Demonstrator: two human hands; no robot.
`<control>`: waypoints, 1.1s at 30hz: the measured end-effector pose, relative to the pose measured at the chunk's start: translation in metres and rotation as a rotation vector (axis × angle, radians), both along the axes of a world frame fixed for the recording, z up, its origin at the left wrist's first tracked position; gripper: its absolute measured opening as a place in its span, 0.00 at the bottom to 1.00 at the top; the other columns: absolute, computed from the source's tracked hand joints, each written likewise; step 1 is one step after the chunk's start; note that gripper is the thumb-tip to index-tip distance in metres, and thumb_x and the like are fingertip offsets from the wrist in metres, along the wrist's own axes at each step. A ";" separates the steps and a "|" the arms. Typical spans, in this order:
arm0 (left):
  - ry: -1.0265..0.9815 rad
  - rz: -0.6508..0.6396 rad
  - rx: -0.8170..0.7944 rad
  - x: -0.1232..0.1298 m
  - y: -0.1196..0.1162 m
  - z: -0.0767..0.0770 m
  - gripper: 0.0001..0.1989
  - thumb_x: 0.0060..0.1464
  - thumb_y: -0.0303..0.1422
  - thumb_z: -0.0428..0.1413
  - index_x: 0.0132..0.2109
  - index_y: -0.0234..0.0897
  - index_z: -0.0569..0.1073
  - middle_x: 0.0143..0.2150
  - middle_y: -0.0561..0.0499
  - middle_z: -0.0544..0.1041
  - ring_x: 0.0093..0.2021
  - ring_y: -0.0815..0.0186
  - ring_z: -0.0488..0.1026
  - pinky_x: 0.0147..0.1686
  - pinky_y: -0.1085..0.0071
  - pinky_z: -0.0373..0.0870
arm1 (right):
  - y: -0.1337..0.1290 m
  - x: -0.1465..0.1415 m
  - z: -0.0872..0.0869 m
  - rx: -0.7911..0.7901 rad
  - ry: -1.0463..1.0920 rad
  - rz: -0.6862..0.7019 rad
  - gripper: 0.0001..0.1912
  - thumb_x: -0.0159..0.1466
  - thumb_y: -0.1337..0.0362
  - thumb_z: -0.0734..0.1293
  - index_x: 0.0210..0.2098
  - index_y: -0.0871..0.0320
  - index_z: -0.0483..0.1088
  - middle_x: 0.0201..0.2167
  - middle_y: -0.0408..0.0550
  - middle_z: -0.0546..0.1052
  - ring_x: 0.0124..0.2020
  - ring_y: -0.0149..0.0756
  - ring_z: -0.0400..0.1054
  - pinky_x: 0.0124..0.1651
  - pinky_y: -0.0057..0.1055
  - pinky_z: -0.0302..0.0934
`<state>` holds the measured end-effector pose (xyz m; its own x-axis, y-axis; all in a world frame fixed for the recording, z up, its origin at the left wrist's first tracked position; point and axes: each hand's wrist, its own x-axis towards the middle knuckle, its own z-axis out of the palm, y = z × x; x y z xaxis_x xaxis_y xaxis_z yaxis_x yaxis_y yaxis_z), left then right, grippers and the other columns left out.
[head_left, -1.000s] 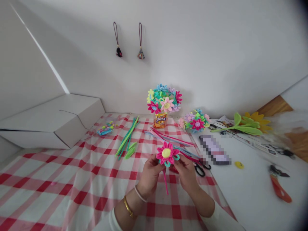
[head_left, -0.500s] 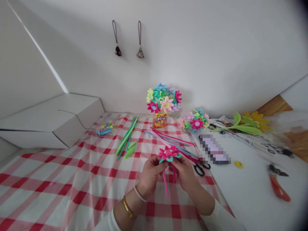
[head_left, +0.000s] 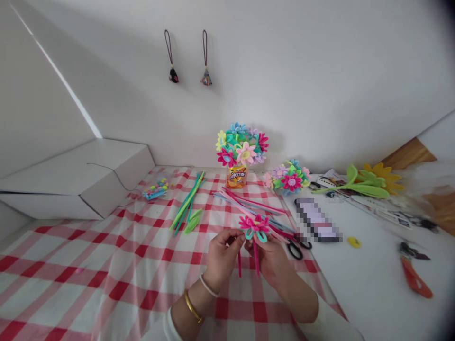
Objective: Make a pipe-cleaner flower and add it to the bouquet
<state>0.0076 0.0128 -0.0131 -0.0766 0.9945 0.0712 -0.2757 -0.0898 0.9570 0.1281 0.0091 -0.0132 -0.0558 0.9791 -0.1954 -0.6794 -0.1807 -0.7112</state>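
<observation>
Pinched upright above the cloth, a pink pipe-cleaner flower (head_left: 253, 226) with teal loops, its fuzzy pink stems (head_left: 256, 258) hanging below. Held by the left hand (head_left: 223, 259) and the right hand (head_left: 270, 262), both closed narrowly on it (exact finger contact partly hidden). Just beyond, loose pink and blue pipe cleaners (head_left: 249, 204) on a red-and-white checked cloth (head_left: 106, 289); beside the right hand, black-handled scissors (head_left: 295, 250). Main risk: a slackened pinch, loops sprung apart, flower dropped.

A home craft corner is suggested: a red-and-white checked cloth (head_left: 53, 284) is spread over a table, 2 small corded charms (head_left: 173, 57) are hung on a white wall (head_left: 302, 80), and fuzzy pipe-cleaner flowers (head_left: 254, 225) are displayed.
</observation>
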 end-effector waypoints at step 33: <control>0.111 -0.039 -0.007 -0.006 0.008 -0.014 0.05 0.43 0.31 0.61 0.28 0.35 0.75 0.26 0.52 0.73 0.28 0.68 0.68 0.31 0.72 0.64 | 0.003 0.001 -0.002 -0.027 -0.027 0.066 0.06 0.48 0.67 0.74 0.25 0.58 0.74 0.21 0.40 0.72 0.22 0.28 0.63 0.29 0.27 0.59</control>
<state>0.0020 0.0209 -0.0275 -0.0301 0.9971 0.0697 -0.1711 -0.0739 0.9825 0.1292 0.0119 -0.0153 -0.1142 0.9680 -0.2237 -0.6460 -0.2434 -0.7235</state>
